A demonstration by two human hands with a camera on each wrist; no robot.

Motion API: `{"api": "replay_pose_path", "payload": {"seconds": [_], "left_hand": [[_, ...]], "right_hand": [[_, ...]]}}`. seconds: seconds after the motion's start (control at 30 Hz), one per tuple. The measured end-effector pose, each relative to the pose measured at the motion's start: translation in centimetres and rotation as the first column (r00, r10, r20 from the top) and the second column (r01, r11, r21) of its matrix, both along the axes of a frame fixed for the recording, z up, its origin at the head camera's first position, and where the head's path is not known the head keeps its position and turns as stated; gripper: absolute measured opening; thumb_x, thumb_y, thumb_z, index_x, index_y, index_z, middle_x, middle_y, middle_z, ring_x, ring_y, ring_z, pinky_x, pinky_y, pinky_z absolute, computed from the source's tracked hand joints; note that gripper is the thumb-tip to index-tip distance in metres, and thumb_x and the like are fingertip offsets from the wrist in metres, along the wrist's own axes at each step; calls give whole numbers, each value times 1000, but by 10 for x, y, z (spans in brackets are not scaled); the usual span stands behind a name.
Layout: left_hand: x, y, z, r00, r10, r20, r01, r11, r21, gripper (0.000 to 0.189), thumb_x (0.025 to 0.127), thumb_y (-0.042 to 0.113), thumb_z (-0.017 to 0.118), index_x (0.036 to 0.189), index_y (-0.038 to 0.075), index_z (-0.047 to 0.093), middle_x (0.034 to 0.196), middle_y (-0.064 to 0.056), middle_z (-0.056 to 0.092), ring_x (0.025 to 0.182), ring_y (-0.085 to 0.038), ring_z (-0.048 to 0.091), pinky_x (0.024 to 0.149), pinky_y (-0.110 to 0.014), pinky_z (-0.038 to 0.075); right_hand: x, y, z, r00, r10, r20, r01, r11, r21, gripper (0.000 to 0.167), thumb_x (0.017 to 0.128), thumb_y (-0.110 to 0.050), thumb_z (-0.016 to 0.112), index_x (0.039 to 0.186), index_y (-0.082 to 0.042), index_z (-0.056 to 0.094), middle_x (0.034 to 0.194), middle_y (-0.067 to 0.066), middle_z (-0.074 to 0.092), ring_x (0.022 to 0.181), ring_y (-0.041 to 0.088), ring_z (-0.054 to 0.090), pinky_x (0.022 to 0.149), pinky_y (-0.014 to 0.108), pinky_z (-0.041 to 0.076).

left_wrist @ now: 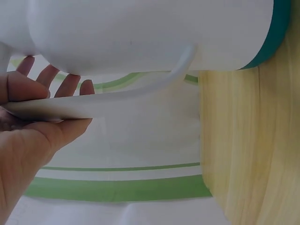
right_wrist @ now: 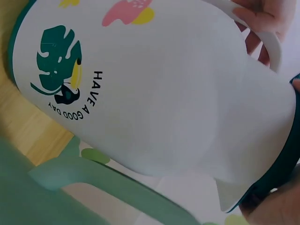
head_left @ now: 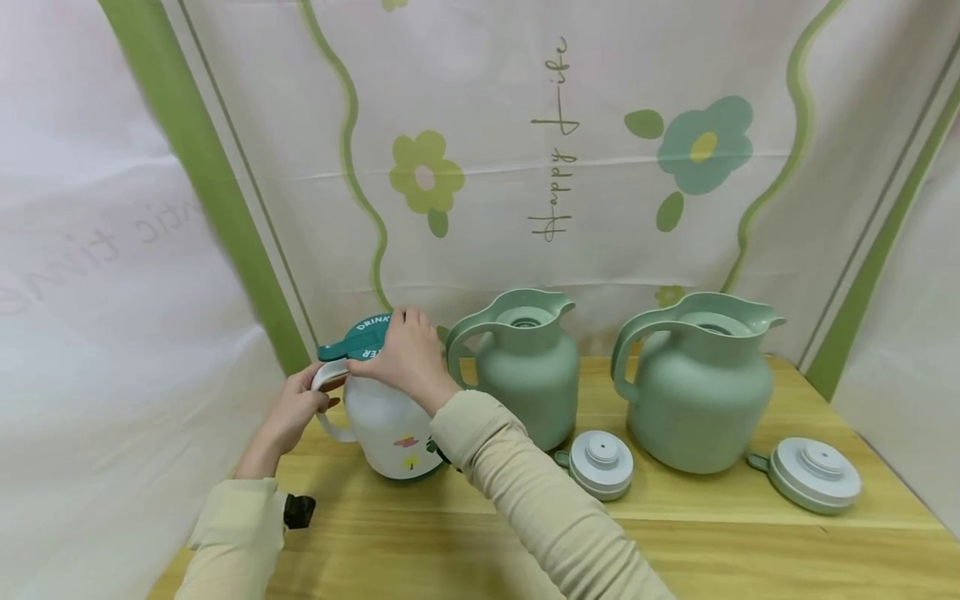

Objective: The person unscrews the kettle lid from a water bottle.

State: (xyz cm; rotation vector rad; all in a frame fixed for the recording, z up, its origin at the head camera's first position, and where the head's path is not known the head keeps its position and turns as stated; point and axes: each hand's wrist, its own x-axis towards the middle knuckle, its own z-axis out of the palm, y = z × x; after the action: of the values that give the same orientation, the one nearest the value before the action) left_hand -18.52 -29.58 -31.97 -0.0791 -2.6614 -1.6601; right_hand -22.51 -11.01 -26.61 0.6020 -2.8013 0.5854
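A white thermos jug (head_left: 386, 421) with a printed leaf and bird stands upright at the left of the wooden table. My left hand (head_left: 288, 408) grips its white handle (left_wrist: 140, 91), fingers through the loop and thumb on the outer side. On top sits a dark teal lid (head_left: 366, 340) lettered in white. From above, my right hand (head_left: 411, 354) spans this lid, thumb on the near edge and fingertips on the far one. Its fingers show at both sides of the lid's rim in the right wrist view. That hand hides part of the lid and the spout.
Two green thermos jugs (head_left: 528, 375) (head_left: 697, 392), both lidless, stand to the right; the nearer one's handle is close beside the white jug. In front of them lie two green-and-white lids (head_left: 600, 462) (head_left: 816, 471), upside down. Printed curtains (head_left: 487, 217) hang behind and at both sides.
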Motion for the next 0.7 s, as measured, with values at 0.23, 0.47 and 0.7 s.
{"api": "replay_pose_path", "payload": {"seconds": [0.23,0.47,0.7], "left_hand": [[-3,-1,4,999,-40,33,40,999,-10,69,78,-12,36,146,-7,27,149,-31,31,139,-46,30,106,-56,38],[-2,-3,4,998,-48,51,47,999,5,67,78,-12,36,145,-8,28,150,-31,29,140,-46,28,107,-56,37],[-2,-4,4,998,-55,42,55,998,-2,67,78,-12,38,145,-7,30,150,-30,30,140,-46,29,106,-55,39]], "right_hand": [[-12,7,3,996,54,71,-51,998,-42,89,73,-64,67,135,-4,47,134,9,50,118,22,49,99,33,45],[-16,9,7,990,106,98,-105,994,-14,87,73,-64,68,133,-4,50,132,9,49,116,21,48,99,32,45],[-21,12,11,983,145,116,-148,989,13,91,72,-65,68,137,-5,47,134,10,48,117,21,47,99,32,44]]}}
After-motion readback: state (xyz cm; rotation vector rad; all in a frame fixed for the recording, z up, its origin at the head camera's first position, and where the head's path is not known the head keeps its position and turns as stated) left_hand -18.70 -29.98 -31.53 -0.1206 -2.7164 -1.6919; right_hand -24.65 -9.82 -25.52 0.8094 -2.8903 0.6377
